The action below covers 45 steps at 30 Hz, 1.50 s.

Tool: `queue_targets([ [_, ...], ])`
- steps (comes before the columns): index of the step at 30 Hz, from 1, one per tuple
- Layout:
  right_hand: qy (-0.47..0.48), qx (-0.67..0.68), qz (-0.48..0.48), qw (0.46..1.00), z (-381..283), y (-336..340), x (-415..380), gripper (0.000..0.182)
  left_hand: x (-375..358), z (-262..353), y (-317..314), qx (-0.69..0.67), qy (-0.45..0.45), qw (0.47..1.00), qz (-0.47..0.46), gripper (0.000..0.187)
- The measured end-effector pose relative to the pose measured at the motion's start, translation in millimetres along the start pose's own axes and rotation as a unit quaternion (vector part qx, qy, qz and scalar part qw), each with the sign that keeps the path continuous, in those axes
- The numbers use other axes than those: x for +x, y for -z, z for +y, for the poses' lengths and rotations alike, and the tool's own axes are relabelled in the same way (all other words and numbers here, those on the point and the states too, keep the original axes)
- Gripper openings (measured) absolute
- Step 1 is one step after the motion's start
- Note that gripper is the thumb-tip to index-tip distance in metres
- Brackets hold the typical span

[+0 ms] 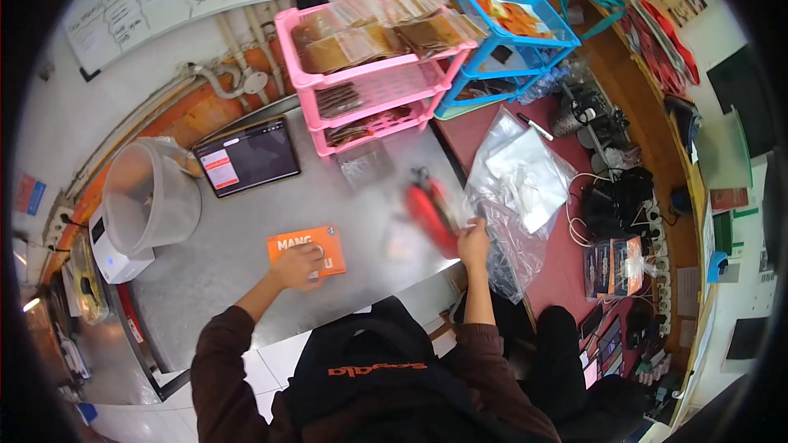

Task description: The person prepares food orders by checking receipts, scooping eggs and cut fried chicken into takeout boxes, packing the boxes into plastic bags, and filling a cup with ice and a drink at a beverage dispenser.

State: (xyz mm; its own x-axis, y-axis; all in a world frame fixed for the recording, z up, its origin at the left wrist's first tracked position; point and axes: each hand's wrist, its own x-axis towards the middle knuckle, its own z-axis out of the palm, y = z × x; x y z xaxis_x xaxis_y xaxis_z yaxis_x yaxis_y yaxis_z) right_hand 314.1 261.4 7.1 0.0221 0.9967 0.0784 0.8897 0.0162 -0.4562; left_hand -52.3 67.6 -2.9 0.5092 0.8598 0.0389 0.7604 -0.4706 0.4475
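Note:
On the metal table lies a flat orange packet (332,239) with white lettering, part of it covered by my left hand (297,267). The fingers of that hand are curled over the packet and press on it. My right hand (473,244) is closed at the lower end of a red tool (431,215) with a dark tip, smeared by motion so its exact kind does not show. A clear plastic packet (365,166) lies farther back, in front of the pink rack.
A tablet (248,157) and a clear bucket (156,197) stand at the left. Pink rack (373,74) and blue rack (509,41) hold packets at the back. Plastic bags (525,180) cover part of the red surface (554,267); dark-clothed legs (560,361) show at lower right.

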Motion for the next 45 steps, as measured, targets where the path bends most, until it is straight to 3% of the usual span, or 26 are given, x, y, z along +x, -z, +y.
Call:
queue_targets([
  [3, -0.017, 0.177, -0.143, 0.974, -34.4, 34.8, 7.1, 0.026, 92.0, 25.9, -37.4, 0.054, 0.166, 0.983, 0.050, 0.035],
  [4, -0.019, 0.178, -0.143, 0.973, -22.1, 37.5, 7.2, 0.026, 117.7, 22.0, -66.6, 0.062, 0.220, 0.970, 0.083, 0.035],
  [6, -0.019, 0.325, -0.168, 0.931, 17.7, 51.9, 5.5, 0.028, 157.8, 23.7, -104.5, 0.021, 0.355, 0.931, 0.084, 0.051],
  [7, -0.051, 0.341, -0.195, 0.918, 35.4, 66.3, -1.9, 0.030, 171.0, 23.5, -118.7, 0.019, 0.357, 0.930, 0.083, 0.051],
  [10, -0.115, 0.380, -0.287, 0.872, 72.3, 90.5, -30.3, 0.029, 198.1, 11.7, -146.9, -0.112, 0.489, 0.850, 0.161, 0.057],
  [12, -0.134, 0.381, -0.302, 0.863, 88.4, 75.9, -41.7, 0.025, 200.5, 1.4, -165.4, -0.129, 0.471, 0.827, 0.279, 0.052],
  [14, -0.149, 0.387, -0.320, 0.852, 90.6, 64.8, -43.6, 0.022, 197.2, -25.2, -199.8, -0.178, 0.434, 0.832, 0.298, 0.048],
  [17, -0.181, 0.450, -0.295, 0.823, 88.6, 54.4, -43.7, 0.016, 188.7, -24.8, -181.2, -0.225, 0.362, 0.844, 0.325, 0.039],
  [21, -0.227, 0.484, -0.258, 0.805, 107.5, 18.5, -46.9, 0.014, 152.2, 40.7, -76.1, -0.287, 0.265, 0.860, 0.329, 0.020],
  [23, -0.255, 0.504, -0.250, 0.787, 100.0, 11.1, -44.7, 0.014, 123.3, 68.0, -30.5, -0.234, 0.257, 0.864, 0.364, 0.016],
  [24, -0.165, 0.336, -0.195, 0.906, 92.9, 13.2, -38.7, 0.012, 106.1, 73.5, -20.5, -0.182, 0.245, 0.866, 0.396, 0.014],
  [25, -0.061, 0.154, -0.130, 0.978, 87.4, 12.8, -32.9, 0.012, 87.2, 72.5, -19.8, -0.173, 0.255, 0.863, 0.399, 0.014],
  [26, -0.031, 0.016, -0.046, 0.998, 92.0, 10.2, -23.6, 0.013, 64.3, 70.2, -20.5, -0.156, 0.293, 0.850, 0.408, 0.016],
  [27, -0.023, -0.152, -0.050, 0.987, 82.7, 22.3, -15.7, 0.014, 40.5, 67.0, -21.8, -0.139, 0.330, 0.836, 0.416, 0.019],
  [29, -0.052, -0.083, -0.071, 0.993, 67.2, 66.6, -11.9, 0.017, -2.5, 43.5, -55.5, -0.122, 0.365, 0.838, 0.388, 0.022],
  [30, -0.022, -0.027, -0.074, 0.997, 39.7, 94.9, -15.3, 0.014, -19.6, 37.3, -67.4, -0.120, 0.394, 0.841, 0.351, 0.026],
  [31, -0.063, 0.038, -0.114, 0.991, 3.7, 118.1, -18.2, 0.010, -28.3, 41.7, -64.0, -0.118, 0.406, 0.835, 0.353, 0.026],
  [32, -0.059, 0.038, -0.122, 0.990, -26.8, 122.2, -25.0, 0.010, -27.6, 45.8, -55.3, -0.049, 0.405, 0.862, 0.300, 0.030],
  [34, 0.052, 0.304, -0.231, 0.923, -86.9, 116.5, -35.1, 0.011, -26.3, 39.3, -37.5, 0.020, 0.398, 0.882, 0.251, 0.034],
  [36, 0.183, 0.272, -0.355, 0.876, -134.6, 66.6, -46.0, 0.015, -27.5, 28.0, -24.6, 0.018, 0.321, 0.916, 0.242, 0.046],
  [37, 0.232, 0.190, -0.408, 0.862, -173.7, 48.7, -56.0, 0.018, -27.0, 24.7, -21.9, 0.019, 0.320, 0.915, 0.245, 0.046],
  [38, 0.268, 0.216, -0.429, 0.835, -188.6, 1.7, -70.0, 0.021, -25.8, 21.9, -19.4, -0.009, 0.320, 0.915, 0.245, 0.050],
  [41, 0.392, 0.112, -0.348, 0.844, -229.0, -104.9, -118.1, 0.028, -28.9, 6.8, -32.2, -0.041, 0.327, 0.912, 0.243, 0.056],
  [42, 0.387, -0.005, -0.327, 0.862, -240.1, -114.9, -126.6, 0.030, -29.9, 1.4, -40.5, -0.047, 0.339, 0.909, 0.239, 0.058],
  [43, 0.386, -0.006, -0.326, 0.863, -235.7, -126.7, -126.9, 0.030, -30.1, 0.2, -45.3, -0.048, 0.337, 0.909, 0.239, 0.058],
  [45, 0.278, -0.109, -0.204, 0.932, -226.1, -143.7, -124.8, 0.037, -31.4, -0.3, -52.8, -0.007, 0.350, 0.904, 0.245, 0.058],
])
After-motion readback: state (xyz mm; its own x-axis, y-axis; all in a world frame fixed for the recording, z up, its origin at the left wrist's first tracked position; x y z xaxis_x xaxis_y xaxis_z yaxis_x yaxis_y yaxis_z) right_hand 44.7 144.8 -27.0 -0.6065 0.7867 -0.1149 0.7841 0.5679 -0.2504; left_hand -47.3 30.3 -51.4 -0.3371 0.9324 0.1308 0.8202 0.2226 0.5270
